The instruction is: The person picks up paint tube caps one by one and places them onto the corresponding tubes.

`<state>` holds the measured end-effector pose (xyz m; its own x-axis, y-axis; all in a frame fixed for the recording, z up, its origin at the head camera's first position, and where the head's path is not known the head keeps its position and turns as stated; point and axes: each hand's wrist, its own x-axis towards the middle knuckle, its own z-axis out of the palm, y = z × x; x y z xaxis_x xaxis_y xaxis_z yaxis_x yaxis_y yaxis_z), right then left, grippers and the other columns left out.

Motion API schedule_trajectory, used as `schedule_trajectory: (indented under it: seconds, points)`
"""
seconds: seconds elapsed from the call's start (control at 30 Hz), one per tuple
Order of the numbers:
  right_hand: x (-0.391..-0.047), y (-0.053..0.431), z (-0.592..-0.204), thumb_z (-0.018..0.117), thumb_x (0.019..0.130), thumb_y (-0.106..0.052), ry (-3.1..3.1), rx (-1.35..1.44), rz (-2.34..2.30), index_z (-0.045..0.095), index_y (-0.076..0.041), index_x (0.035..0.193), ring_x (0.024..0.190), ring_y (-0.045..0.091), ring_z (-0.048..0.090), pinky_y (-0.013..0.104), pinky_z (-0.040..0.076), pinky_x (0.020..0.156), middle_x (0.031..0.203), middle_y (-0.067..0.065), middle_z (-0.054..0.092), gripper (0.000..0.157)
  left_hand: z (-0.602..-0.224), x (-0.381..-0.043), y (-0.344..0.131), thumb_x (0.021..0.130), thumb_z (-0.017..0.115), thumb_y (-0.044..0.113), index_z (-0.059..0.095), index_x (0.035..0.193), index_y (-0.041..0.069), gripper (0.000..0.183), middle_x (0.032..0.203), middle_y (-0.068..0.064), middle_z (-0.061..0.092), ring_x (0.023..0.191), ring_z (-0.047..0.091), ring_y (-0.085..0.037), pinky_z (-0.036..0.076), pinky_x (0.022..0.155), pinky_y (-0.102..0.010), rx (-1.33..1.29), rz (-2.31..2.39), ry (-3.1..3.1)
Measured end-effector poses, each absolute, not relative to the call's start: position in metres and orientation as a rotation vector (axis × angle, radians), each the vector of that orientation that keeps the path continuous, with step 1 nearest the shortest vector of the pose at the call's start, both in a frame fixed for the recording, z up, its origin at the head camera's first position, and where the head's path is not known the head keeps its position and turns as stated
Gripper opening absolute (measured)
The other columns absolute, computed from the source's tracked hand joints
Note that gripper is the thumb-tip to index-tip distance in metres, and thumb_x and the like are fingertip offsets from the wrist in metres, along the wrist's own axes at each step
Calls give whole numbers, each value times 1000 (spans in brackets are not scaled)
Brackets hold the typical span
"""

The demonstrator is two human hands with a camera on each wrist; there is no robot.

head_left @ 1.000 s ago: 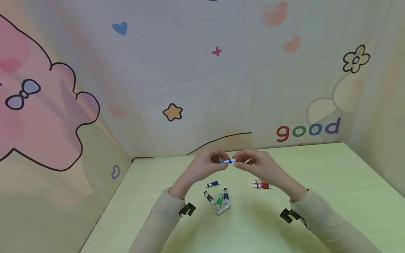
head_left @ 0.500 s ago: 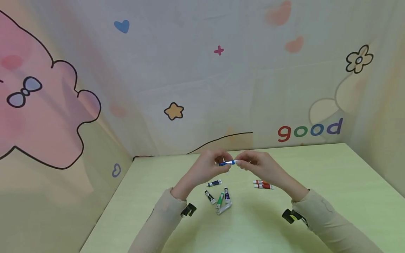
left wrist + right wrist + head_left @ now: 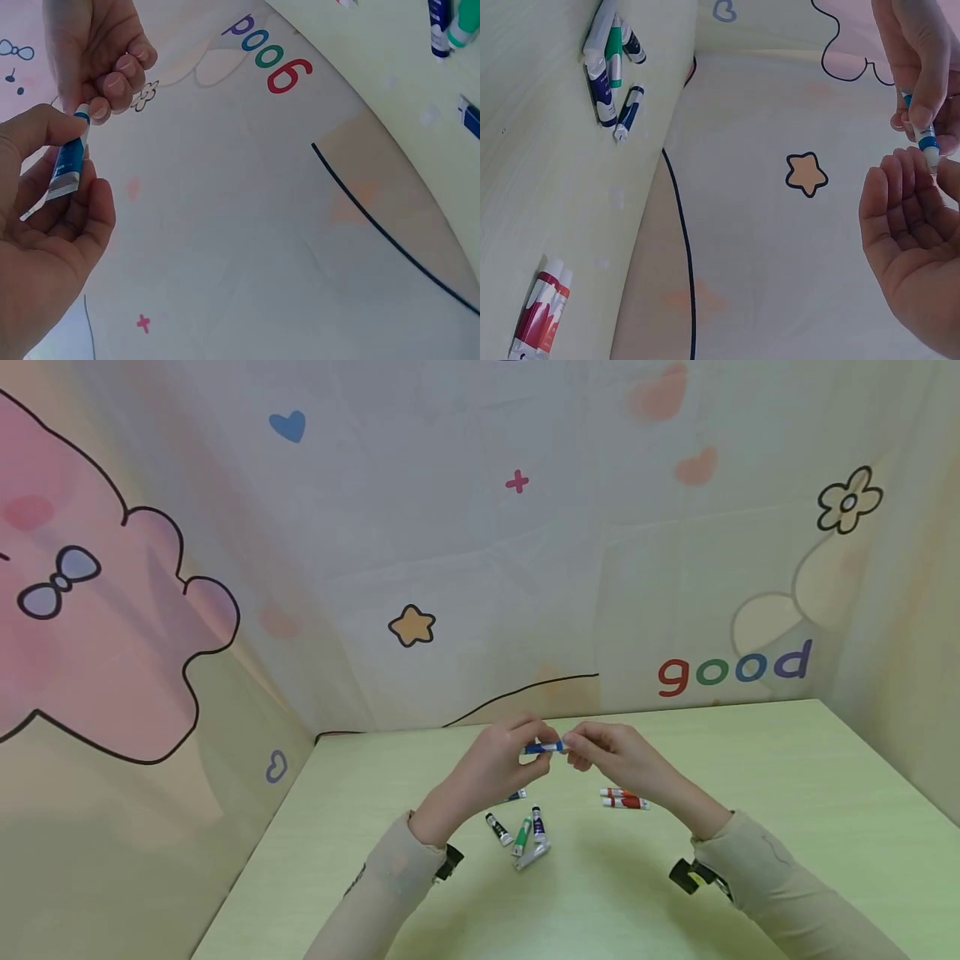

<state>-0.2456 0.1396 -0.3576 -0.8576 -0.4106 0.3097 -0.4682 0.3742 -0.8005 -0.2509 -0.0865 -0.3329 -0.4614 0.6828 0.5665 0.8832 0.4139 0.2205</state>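
Observation:
Above the far part of the table, my left hand [image 3: 498, 766] holds a small blue paint tube [image 3: 543, 747] between thumb and fingers. The tube's flat crimped end points toward the left palm in the left wrist view, where the blue tube [image 3: 69, 159] shows its white cap [image 3: 82, 110]. My right hand [image 3: 618, 752] pinches that cap end with thumb and fingertips. From the right wrist, the white cap [image 3: 931, 159] sits between the right thumb and fingers, and the left hand [image 3: 922, 64] grips the body above it.
On the table [image 3: 750, 827] below lie black [image 3: 498, 829], green [image 3: 522, 837], purple [image 3: 538, 824] and white-silver [image 3: 532, 857] tubes. A dark blue tube [image 3: 519, 795] is partly hidden by the left hand. Orange [image 3: 615, 792] and red [image 3: 624, 803] tubes lie together at right. A printed curtain [image 3: 480, 568] stands behind.
The left hand has shifted slightly right and down with the blue tube, its fingers turned, and now covers part of the dark blue tube. The right fingers have curled further at the cap.

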Motion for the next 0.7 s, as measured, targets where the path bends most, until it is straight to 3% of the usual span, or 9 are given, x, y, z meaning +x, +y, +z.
schedule_trajectory:
  seconds: [0.2,0.43,0.7]
  points:
    - [-240,141,-359,60,103,-25,-2516,846,1294,70,-8,109,86,16,64,34,54,77,91,-3,68,21,-334,-256,-86,93,72,9,71,111,6,18,103,0,69,85,58,-11,54,76,-29,-1258,-971,-2456]
    - [-238,144,-359,72,95,-16,-2322,1019,1050,70,-11,113,82,7,61,28,56,73,91,-11,67,18,-330,-260,-86,94,71,13,72,109,9,15,95,5,68,80,58,-12,51,71,-26,-1214,-1182,-2530]
    - [-238,150,-358,68,97,-13,-2349,1022,1078,72,-9,111,82,8,63,29,56,75,93,-8,69,14,-328,-258,-83,94,72,13,73,108,9,15,94,6,67,78,57,-11,50,67,-24,-1257,-1171,-2522]
